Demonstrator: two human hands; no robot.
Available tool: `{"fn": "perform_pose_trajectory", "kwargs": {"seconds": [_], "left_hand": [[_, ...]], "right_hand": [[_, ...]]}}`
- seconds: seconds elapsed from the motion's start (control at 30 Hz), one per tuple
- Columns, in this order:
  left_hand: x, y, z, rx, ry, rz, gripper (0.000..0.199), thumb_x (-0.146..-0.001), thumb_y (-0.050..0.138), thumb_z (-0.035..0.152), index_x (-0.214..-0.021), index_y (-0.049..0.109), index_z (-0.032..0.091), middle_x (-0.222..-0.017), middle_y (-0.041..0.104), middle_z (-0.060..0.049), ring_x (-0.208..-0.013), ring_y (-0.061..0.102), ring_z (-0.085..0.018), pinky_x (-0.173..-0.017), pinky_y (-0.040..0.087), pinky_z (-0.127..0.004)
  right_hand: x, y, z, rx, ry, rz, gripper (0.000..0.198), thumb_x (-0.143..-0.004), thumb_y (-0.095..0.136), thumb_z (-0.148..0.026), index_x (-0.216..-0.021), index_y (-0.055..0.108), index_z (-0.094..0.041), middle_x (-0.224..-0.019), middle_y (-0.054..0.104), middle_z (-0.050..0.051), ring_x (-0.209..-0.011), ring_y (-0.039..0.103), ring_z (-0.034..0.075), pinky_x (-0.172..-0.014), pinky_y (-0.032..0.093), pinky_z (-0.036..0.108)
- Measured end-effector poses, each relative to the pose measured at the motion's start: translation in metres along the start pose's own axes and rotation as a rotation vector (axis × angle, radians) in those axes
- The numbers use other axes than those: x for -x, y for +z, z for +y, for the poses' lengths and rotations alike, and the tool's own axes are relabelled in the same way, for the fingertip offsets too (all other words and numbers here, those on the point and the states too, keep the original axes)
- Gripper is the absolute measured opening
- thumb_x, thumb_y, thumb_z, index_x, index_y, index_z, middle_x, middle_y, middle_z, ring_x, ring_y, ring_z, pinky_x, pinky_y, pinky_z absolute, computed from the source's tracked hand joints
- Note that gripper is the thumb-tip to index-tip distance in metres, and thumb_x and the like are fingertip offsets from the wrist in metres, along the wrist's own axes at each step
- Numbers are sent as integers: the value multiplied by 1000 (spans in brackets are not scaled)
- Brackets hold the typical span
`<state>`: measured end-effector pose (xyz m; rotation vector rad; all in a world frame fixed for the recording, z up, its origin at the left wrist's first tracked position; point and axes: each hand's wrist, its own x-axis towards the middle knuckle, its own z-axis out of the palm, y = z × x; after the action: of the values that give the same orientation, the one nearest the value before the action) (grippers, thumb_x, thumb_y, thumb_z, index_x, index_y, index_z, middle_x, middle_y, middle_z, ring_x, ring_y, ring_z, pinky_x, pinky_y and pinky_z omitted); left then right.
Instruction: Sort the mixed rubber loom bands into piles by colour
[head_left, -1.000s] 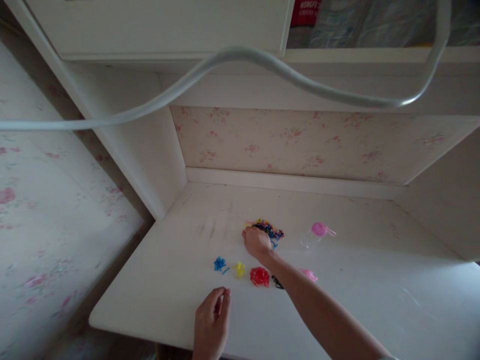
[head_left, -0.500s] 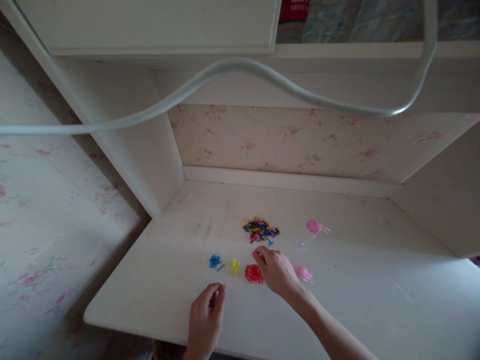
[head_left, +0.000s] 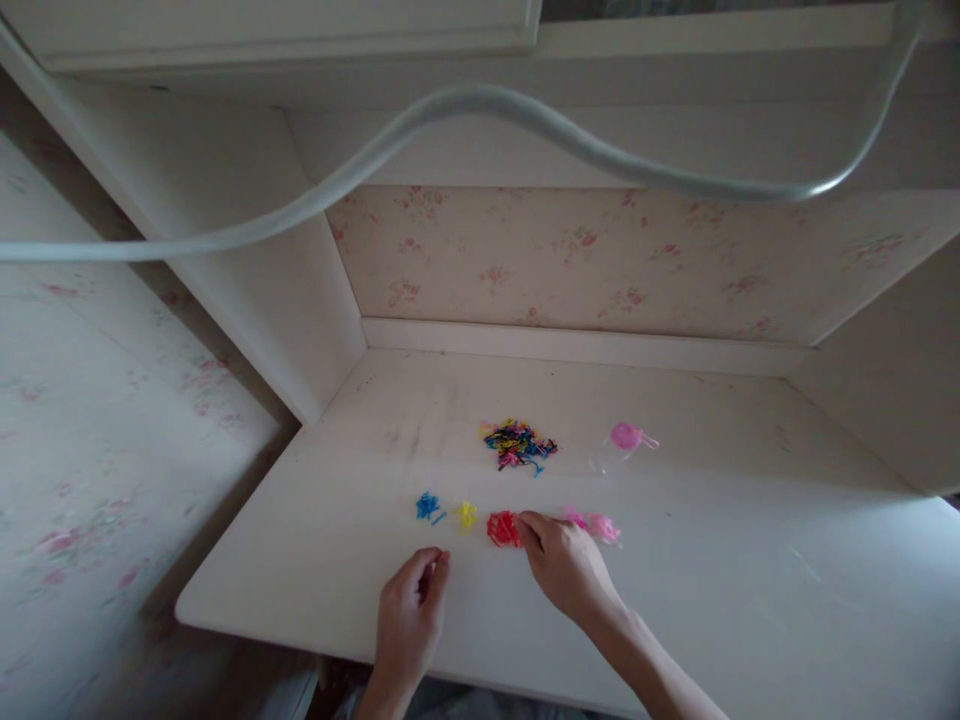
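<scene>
My right hand [head_left: 566, 560] is closed in a pinch at the right edge of a pile of red rubber bands [head_left: 502, 529]; whatever its fingertips hold is too small to make out. My left hand [head_left: 411, 610] hovers by the front of the white desk, fingers curled and thumb against forefinger, its contents also hidden. Beyond it are small piles of blue rubber bands [head_left: 427, 505] and yellow rubber bands [head_left: 466, 515]. Pink rubber bands [head_left: 602, 528] lie just past my right hand, partly covered by it. Farther back sits a mixed-colour heap of rubber bands [head_left: 516, 444].
A clear container with a pink lid [head_left: 626, 436] lies at the back right of the white desk [head_left: 720, 600]. A pale cable [head_left: 480, 100] crosses the view above, in front of the cabinet [head_left: 285, 30]. A side panel [head_left: 247, 230] rises at the left.
My right hand has moved from the front of the mixed heap towards me, to the red pile. My left hand has hardly moved. The view has tilted down slightly.
</scene>
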<state>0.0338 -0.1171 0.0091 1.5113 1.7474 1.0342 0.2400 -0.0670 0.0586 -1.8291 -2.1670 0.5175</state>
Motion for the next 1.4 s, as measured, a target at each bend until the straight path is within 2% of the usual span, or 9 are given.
{"fn": "perform_pose_trajectory", "kwargs": {"seconds": [0.13, 0.27, 0.33, 0.4, 0.53, 0.73, 0.9, 1.1, 1.4], "left_hand": [[1, 1, 1, -21, 9, 0, 35, -87, 46, 47, -80, 62, 17, -55, 52, 2, -49, 49, -11, -48, 38, -17], [0, -2, 6, -48, 20, -44, 34, -88, 45, 46, -79, 63, 17, -56, 55, 1, -50, 50, -11, -49, 40, -18], [-4, -5, 14, -74, 28, -103, 34, -88, 44, 45, -79, 63, 18, -58, 57, 0, -52, 52, -11, -50, 41, -18], [-11, -8, 24, -115, 48, -169, 34, -89, 43, 45, -78, 62, 18, -60, 59, 0, -54, 53, -12, -52, 41, -18], [-36, -3, 50, -241, 145, -256, 34, -90, 41, 44, -80, 64, 20, -68, 64, -1, -59, 57, -12, -58, 42, -19], [-84, 26, 77, -561, 227, -276, 27, -89, 44, 35, -90, 68, 24, -86, 71, -3, -74, 64, -14, -68, 43, -22], [-110, 52, 77, -688, 212, -259, 23, -88, 48, 38, -91, 68, 27, -87, 70, -2, -76, 64, -17, -68, 43, -25], [-125, 72, 80, -747, 245, -284, 21, -88, 50, 35, -98, 66, 26, -103, 67, -3, -92, 62, -17, -79, 42, -25], [-129, 76, 82, -777, 250, -292, 26, -92, 42, 32, -95, 66, 25, -106, 65, -3, -92, 61, -16, -78, 42, -24]], "right_hand": [[14, -10, 13, -192, 34, 135, 40, -94, 34, -39, -81, 67, -21, -63, 64, 1, -56, 56, 12, -55, 35, 19], [43, -14, 57, -407, 305, 280, 45, -86, 43, -56, -88, 69, -18, -55, 58, -2, -46, 47, 10, -46, 35, 18], [62, -12, 92, -501, 445, 343, 48, -80, 50, -59, -91, 69, -16, -63, 63, 0, -53, 54, 11, -48, 39, 17], [82, -8, 127, -594, 574, 470, 53, -75, 56, -60, -97, 69, -14, -74, 68, 3, -65, 60, 15, -53, 43, 18], [106, -2, 169, -521, 736, 573, 53, -71, 58, -61, -98, 70, -16, -90, 71, 6, -81, 65, 20, -62, 47, 19], [100, 0, 163, -363, 645, 398, 52, -73, 50, -65, -90, 73, -22, -71, 71, 2, -65, 66, 17, -55, 46, 19], [97, -5, 162, -380, 661, 375, 54, -75, 46, -67, -92, 72, -23, -73, 71, 2, -69, 66, 18, -56, 46, 19], [98, -6, 159, -392, 613, 344, 53, -77, 44, -65, -90, 72, -22, -61, 66, 0, -61, 63, 15, -55, 44, 19], [96, -12, 153, -395, 604, 332, 52, -77, 43, -63, -89, 72, -22, -64, 67, 1, -62, 64, 16, -57, 44, 20]]}}
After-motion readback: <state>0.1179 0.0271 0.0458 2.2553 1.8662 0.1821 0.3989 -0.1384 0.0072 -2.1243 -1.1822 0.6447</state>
